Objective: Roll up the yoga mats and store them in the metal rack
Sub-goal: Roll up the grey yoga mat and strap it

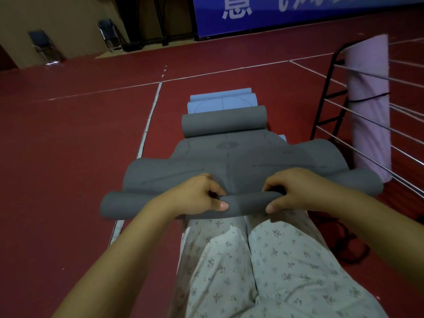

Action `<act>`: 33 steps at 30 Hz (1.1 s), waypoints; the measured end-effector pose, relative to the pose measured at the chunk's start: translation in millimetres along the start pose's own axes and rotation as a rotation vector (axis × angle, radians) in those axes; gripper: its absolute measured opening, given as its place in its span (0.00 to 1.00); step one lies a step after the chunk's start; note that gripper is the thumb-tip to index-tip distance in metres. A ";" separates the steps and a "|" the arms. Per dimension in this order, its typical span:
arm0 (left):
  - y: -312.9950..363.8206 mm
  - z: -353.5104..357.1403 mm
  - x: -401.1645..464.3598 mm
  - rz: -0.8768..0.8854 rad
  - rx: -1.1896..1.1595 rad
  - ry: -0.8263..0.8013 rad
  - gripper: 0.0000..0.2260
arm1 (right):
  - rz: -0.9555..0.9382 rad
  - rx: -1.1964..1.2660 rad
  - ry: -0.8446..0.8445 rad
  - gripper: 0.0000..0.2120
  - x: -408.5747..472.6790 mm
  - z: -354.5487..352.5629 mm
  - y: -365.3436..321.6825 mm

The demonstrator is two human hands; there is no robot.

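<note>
A grey yoga mat point(231, 157) lies lengthwise in front of me on the red floor, its far end curled into a roll and its near end turned over into a thin roll. My left hand point(197, 196) and my right hand point(296, 189) both grip that near roll, thumbs underneath and fingers on top. A light blue mat point(220, 102) lies beneath and beyond the grey one. At the right, the metal rack point(367, 120) holds a rolled pink mat point(369, 99) standing upright.
My knees in patterned trousers point(252, 260) are right behind the near roll. White court lines point(146, 125) cross the red floor. Two folding chairs point(46, 47) stand by the far wall, beside a blue banner point(298, 12). Dark cords point(348, 246) lie on the floor at the right.
</note>
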State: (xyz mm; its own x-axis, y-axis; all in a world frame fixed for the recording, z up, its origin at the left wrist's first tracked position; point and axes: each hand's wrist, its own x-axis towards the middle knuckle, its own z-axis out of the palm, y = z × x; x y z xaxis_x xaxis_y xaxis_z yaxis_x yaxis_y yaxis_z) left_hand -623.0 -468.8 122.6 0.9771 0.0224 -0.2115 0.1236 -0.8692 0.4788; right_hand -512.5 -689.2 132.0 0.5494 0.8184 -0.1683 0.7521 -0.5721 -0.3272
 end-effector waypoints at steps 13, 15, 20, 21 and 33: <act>6.5 6.8 1.6 -0.093 -0.068 0.106 0.14 | -0.155 -0.190 0.613 0.20 -5.1 64.4 -25.4; 5.5 9.6 0.9 -0.074 -0.052 0.187 0.17 | -0.149 -0.176 0.529 0.18 -2.2 54.3 -27.4; 15.4 15.0 -1.7 0.065 0.267 0.325 0.14 | -0.070 -0.116 0.270 0.18 11.0 25.1 -23.4; 19.0 16.4 -2.8 0.111 0.309 0.341 0.13 | -0.064 -0.099 0.238 0.19 14.4 20.3 -23.0; 28.2 15.1 3.0 0.150 0.617 0.348 0.19 | -0.004 0.203 -0.153 0.15 51.7 -20.8 -10.9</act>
State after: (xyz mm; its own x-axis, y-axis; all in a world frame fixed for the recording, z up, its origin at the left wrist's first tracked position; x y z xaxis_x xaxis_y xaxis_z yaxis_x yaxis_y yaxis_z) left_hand -619.2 -500.7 122.6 0.9871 -0.0526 0.1512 -0.0363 -0.9935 -0.1082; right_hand -484.7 -641.7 146.2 0.4734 0.8279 -0.3008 0.6571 -0.5594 -0.5054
